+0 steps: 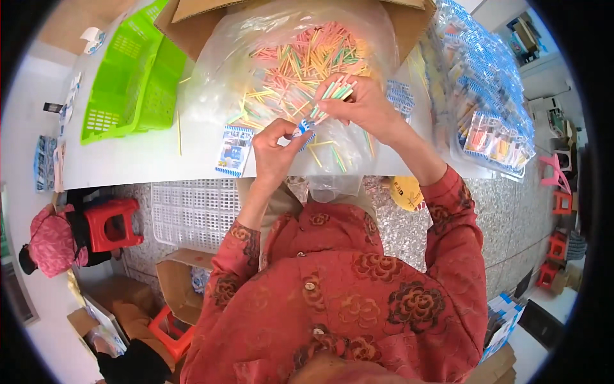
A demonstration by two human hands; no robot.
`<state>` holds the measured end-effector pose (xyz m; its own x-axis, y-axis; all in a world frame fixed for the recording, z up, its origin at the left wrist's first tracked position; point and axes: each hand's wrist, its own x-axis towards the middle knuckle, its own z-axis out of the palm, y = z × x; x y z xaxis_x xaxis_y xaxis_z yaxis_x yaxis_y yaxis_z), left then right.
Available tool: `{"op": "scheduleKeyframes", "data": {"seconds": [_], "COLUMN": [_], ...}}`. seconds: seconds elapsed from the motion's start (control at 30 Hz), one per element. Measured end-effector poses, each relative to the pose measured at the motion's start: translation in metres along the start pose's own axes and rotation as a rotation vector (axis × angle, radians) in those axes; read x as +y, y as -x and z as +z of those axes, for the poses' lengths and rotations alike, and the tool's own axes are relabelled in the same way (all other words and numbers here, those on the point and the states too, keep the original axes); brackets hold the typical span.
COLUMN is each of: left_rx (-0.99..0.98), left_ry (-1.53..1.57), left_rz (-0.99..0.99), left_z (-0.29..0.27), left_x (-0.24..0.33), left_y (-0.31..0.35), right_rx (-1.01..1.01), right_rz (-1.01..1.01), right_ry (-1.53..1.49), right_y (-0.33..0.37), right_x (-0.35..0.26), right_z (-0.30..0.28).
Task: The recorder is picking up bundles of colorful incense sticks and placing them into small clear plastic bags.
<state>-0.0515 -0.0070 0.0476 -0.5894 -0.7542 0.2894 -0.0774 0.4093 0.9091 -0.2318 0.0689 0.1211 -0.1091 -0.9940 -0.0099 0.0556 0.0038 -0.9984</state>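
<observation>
A blue-and-white packet is pinched in the left hand; pastel sticks are clamped in the right hand.

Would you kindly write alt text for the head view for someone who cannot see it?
A person's right hand holds thin pastel sticks close to a small blue-and-white packet in the left hand. Beyond, loose pastel sticks lie on clear plastic sheeting, between a green slotted basket and piled blue-and-white packets.

Room between green basket and left hand; cardboard box blocks far side.
</observation>
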Motion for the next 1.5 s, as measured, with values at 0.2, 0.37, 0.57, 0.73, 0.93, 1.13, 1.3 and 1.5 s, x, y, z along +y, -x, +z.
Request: {"op": "scheduleKeyframes", "data": {"seconds": [0.2, 0.37, 0.57, 0.73, 0.93, 1.13, 1.3, 1.5], "left_rx": [0.008, 0.007, 0.014, 0.018, -0.003, 0.006, -0.06, -0.083], "left_ry": [-0.015, -0.049, -0.064, -0.058, 0.072, 0.27, 0.312, 0.342], "left_rz": [0.057, 0.063, 0.1, 0.114, 0.015, -0.092, -0.168, -0.174], "left_z": [0.001, 0.0, -0.001, -0.001, 0.003, 0.013, 0.011, 0.011], "left_x": [0.004, -0.001, 0.0, 0.002, -0.001, -0.01, -0.013, -0.011], "left_y": [0.0, 0.0, 0.001, 0.001, 0.0, -0.002, -0.002, -0.001], "right_rx": [0.05, 0.052, 0.114, 0.138, 0.121, 0.101, 0.126, 0.024], "right_rz": [0.008, -0.006, -0.016, -0.091, -0.265, -0.325, -0.294, -0.195], "right_ry": [0.146, 0.066, 0.232, 0.284, 0.473, 0.611, 0.594, 0.386], "right_y": [-0.001, -0.006, -0.004, -0.006, -0.003, -0.013, -0.013, -0.018], "right_x": [-0.005, -0.003, -0.003, 0.002, -0.001, 0.005, 0.0, -0.013], "right_z": [0.002, -0.002, 0.006, 0.012, 0.02, 0.008, 0.008, 0.001]}}
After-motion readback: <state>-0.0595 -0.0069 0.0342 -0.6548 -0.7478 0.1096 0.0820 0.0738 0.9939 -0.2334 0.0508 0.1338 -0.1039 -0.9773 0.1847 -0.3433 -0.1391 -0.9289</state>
